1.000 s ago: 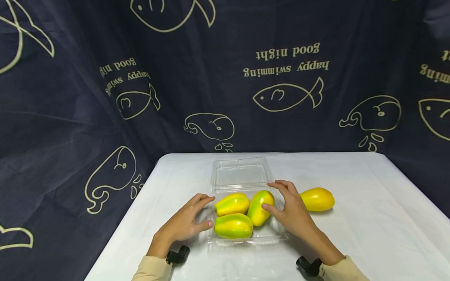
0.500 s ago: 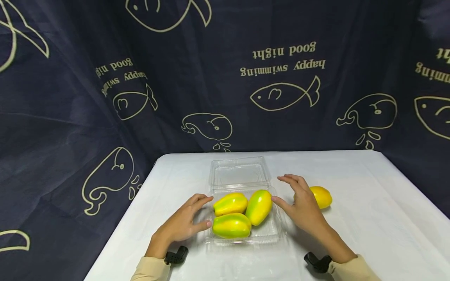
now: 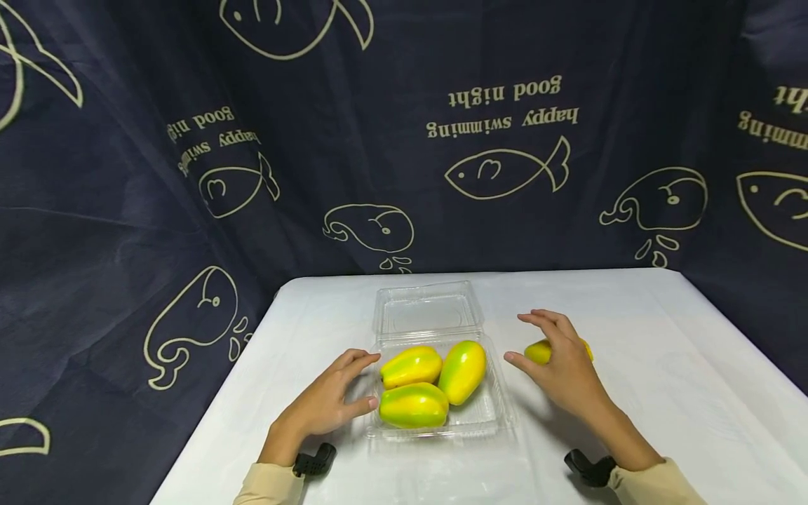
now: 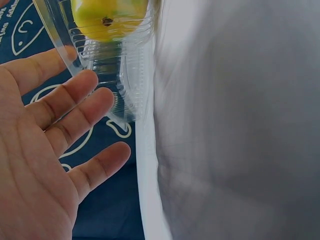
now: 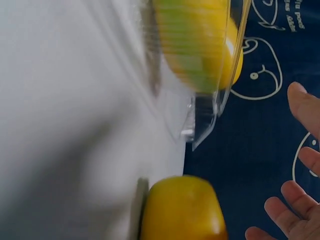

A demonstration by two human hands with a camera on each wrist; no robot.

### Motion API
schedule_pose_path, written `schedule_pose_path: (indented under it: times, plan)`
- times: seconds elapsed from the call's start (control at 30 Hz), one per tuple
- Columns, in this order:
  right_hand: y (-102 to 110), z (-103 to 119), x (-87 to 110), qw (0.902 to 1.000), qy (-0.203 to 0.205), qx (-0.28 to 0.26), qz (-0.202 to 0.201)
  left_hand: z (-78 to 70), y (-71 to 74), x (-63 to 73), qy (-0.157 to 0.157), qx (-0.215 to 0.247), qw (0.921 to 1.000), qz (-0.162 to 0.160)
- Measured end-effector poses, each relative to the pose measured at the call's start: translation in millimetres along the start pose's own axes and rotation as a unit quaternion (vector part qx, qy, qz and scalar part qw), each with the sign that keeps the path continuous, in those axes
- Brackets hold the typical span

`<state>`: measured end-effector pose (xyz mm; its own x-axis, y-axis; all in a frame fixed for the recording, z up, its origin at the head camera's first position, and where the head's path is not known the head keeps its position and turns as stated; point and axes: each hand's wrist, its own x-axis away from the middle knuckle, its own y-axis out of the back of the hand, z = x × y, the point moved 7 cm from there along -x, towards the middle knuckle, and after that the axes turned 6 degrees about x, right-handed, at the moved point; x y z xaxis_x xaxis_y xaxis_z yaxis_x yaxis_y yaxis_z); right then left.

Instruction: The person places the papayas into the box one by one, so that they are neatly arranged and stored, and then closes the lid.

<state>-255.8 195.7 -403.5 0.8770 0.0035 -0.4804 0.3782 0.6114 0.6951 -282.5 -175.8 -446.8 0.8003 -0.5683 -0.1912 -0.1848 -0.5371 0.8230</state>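
In the head view, three yellow-green papayas lie in a clear plastic clamshell box (image 3: pixel 489 410): a back-left papaya (image 3: pixel 412 367), a front papaya (image 3: pixel 413 407) and a right papaya (image 3: pixel 463 372). My left hand (image 3: pixel 323 401) is at the box's left side, fingers spread; in the left wrist view its index fingertip is at the clear wall, and contact is hard to tell. My right hand (image 3: pixel 568 368), fingers apart and holding nothing, hovers by a fourth papaya (image 3: pixel 538 352) on the table, partly covering it. That loose papaya (image 5: pixel 182 210) shows near the fingers in the right wrist view.
The box's clear lid (image 3: pixel 429 308) stands open toward the back. A white cloth covers the table (image 3: pixel 669 393). Behind and to the left hangs a dark blue curtain (image 3: pixel 353 140) with fish drawings.
My right hand has left the right papaya in the box and moved right to the loose papaya. My left hand has stayed beside the box.
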Motion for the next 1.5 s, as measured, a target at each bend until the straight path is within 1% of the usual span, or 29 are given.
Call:
schedule_pose_path:
  times: [0.2, 0.47, 0.67, 0.8, 0.93, 1.1, 1.5]
  plan:
    - [1.2, -11.7, 5.0, 0.9999, -0.012, 0.006, 0.007, 4.2, -0.8, 1.0, 0.007, -0.008, 0.9999, -0.001]
    - [5.7, -25.0, 6.4, 0.9997, -0.013, 0.014, -0.014, 6.5, -0.3, 3.7, 0.009, -0.003, 1.0, -0.002]
    - [6.6, -38.3, 7.6, 0.9985, -0.011, 0.048, -0.026, 5.7, 1.0, 4.6, 0.004, -0.01, 0.9999, -0.005]
    - [3.6, -46.4, 8.5, 0.9978, -0.014, 0.061, -0.02, 5.1, 0.9, 4.0, 0.002, -0.012, 0.9999, -0.004]
    - [1.6, -51.4, 8.3, 0.9973, -0.026, 0.069, -0.007, 4.1, 0.6, 3.3, -0.003, -0.01, 0.9999, -0.004]
    - [1.9, -53.4, 7.9, 0.9961, -0.039, 0.079, 0.009, 4.9, 0.1, 2.9, 0.003, -0.007, 1.0, -0.002]
    - [1.5, -59.3, 11.5, 0.9956, -0.039, 0.081, 0.027, 2.0, -0.5, -2.4, -0.009, -0.011, 0.9999, -0.006]
